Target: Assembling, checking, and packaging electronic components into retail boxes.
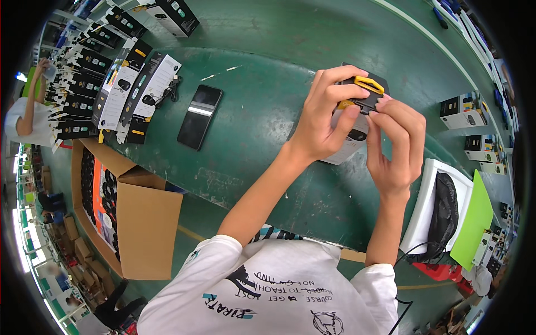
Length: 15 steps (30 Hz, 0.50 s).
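A small product box [344, 148], white on one side with a picture of a dark device and black and yellow at its end, stands on the green table under my hands. At its upper end is a yellow loop-shaped part [371, 85]; I cannot tell whether it belongs to the box or is a separate piece. My left hand [326, 114] is closed on this end, fingers curled over the top and thumb below. From the other side my right hand [399, 137] pinches the same end with thumb and fingertips. The fingers partly hide the box.
Left of my hands lies a black phone [200, 117]. Farther left are upright boxes [84, 81], flat boxes [120, 89] and a coiled black cable [170, 89]. An open carton [148, 231] stands below the table's left edge. A white tray [414, 226] with a black pouch [445, 206] is at right.
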Available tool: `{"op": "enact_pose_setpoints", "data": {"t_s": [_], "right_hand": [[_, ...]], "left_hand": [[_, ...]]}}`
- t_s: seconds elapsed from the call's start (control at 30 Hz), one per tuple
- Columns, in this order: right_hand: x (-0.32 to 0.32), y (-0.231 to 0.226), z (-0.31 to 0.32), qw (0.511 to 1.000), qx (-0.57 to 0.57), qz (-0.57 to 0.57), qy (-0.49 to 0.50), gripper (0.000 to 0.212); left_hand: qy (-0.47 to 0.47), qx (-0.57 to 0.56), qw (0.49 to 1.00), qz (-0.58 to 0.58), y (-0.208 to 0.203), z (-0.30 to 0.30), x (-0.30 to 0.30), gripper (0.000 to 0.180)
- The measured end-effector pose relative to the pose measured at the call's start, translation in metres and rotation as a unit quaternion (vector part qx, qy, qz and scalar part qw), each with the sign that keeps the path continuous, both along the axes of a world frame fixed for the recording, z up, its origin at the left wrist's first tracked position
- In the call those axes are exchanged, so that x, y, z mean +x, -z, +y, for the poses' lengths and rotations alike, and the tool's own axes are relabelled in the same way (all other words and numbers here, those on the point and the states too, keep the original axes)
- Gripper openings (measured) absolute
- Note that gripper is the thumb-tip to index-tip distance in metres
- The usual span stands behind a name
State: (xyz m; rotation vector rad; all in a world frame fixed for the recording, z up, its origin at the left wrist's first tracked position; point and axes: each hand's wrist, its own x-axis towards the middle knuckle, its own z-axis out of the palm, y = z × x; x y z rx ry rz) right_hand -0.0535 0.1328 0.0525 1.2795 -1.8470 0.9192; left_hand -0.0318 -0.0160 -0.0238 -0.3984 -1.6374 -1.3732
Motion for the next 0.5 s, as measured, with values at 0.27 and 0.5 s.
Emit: {"op": "enact_pose_setpoints", "data": {"t_s": [0.27,0.5], "right_hand": [[0.02,-0.016,-0.011,0.995,0.024,-0.052,0.086,0.024],[0.008,-0.024,-0.003,0.981,-0.021,-0.186,0.048,0.025]], "left_hand": [[0.003,-0.056,0.998,0.013,0.005,-0.012,-0.004,0.029],[0.022,0.025,0.999,0.012,0.002,-0.001,-0.003,0.021]]}}
